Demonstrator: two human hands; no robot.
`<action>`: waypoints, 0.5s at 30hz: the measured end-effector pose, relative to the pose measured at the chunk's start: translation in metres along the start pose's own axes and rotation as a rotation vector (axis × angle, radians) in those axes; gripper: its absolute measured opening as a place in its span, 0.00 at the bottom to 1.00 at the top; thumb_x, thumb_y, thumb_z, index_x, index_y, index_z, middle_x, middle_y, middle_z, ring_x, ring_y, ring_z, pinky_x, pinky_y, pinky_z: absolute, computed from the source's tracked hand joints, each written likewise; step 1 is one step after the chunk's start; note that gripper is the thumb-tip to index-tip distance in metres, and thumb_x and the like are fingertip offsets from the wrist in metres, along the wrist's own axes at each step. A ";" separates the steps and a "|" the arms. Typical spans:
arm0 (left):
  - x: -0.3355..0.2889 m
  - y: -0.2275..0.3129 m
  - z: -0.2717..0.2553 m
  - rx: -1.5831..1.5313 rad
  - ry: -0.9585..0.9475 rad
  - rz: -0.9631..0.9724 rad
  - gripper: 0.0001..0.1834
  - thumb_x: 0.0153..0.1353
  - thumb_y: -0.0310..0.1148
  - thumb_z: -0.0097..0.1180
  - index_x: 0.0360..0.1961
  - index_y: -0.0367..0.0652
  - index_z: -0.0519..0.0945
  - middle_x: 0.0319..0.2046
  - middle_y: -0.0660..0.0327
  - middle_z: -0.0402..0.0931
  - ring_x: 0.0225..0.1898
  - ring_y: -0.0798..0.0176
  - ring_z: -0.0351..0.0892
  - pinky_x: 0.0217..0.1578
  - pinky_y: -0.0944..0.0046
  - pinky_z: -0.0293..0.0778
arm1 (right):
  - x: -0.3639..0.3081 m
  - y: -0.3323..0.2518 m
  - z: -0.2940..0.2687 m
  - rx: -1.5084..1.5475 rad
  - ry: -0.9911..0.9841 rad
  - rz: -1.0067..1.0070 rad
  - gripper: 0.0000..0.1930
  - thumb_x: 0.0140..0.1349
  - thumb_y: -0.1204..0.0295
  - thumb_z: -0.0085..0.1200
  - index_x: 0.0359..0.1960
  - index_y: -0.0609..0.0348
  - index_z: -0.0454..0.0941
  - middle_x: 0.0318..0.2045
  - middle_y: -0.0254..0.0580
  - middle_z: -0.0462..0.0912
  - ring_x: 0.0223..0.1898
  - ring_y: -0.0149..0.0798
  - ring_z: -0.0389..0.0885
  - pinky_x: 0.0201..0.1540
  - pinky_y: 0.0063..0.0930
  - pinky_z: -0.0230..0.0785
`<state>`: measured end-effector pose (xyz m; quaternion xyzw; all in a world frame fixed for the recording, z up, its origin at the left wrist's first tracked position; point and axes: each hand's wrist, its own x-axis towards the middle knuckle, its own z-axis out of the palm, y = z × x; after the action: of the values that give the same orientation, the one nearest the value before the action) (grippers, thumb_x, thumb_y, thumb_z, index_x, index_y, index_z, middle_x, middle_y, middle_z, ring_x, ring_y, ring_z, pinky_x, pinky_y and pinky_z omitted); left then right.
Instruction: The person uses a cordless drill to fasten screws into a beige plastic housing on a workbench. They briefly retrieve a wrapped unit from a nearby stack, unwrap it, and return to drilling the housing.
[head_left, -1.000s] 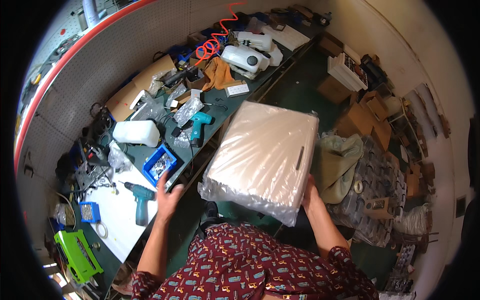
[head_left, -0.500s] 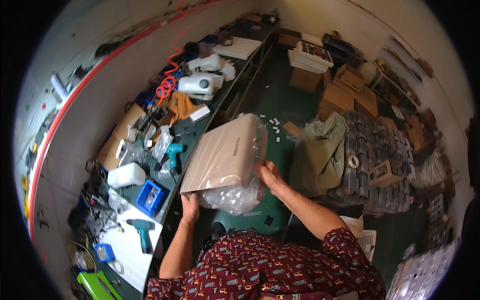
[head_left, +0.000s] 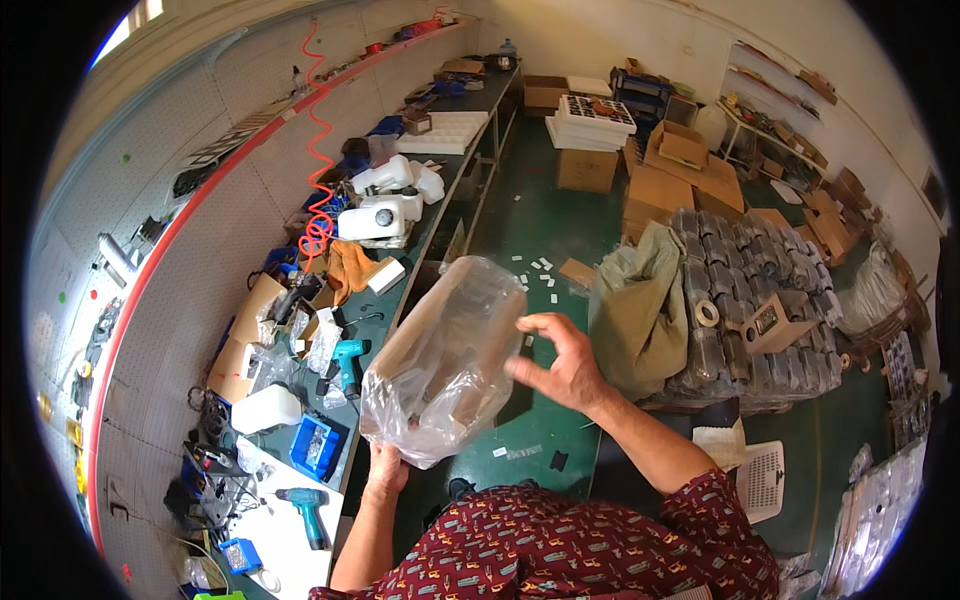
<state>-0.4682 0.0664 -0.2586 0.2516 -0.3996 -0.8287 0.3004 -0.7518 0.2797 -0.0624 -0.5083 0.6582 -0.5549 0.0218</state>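
Film-wrapped beige cover, held over the aisle.
Left hand: fingers closed on its lower end. Right hand: open, thumb apart, at its right side; contact cannot be told. Judged light, fairly stiff, film slippery; best supported beneath opposite edges. Teal drill and blue bin crowd the left; olive cloth and stacked grey parts restrict the right; cardboard boxes stand beyond.
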 end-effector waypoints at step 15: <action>0.008 0.095 0.037 0.831 -0.071 -0.031 0.30 0.77 0.54 0.49 0.28 0.37 0.82 0.18 0.67 0.74 0.17 0.71 0.70 0.16 0.66 0.62 | 0.016 0.030 0.018 0.422 -0.140 0.116 0.20 0.47 0.68 0.84 0.35 0.64 0.84 0.33 0.35 0.90 0.32 0.21 0.83 0.36 0.19 0.77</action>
<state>-0.4699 0.0321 -0.1624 0.3286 -0.7064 -0.6095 0.1469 -0.7682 0.2516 -0.0830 -0.4912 0.5523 -0.6416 0.2052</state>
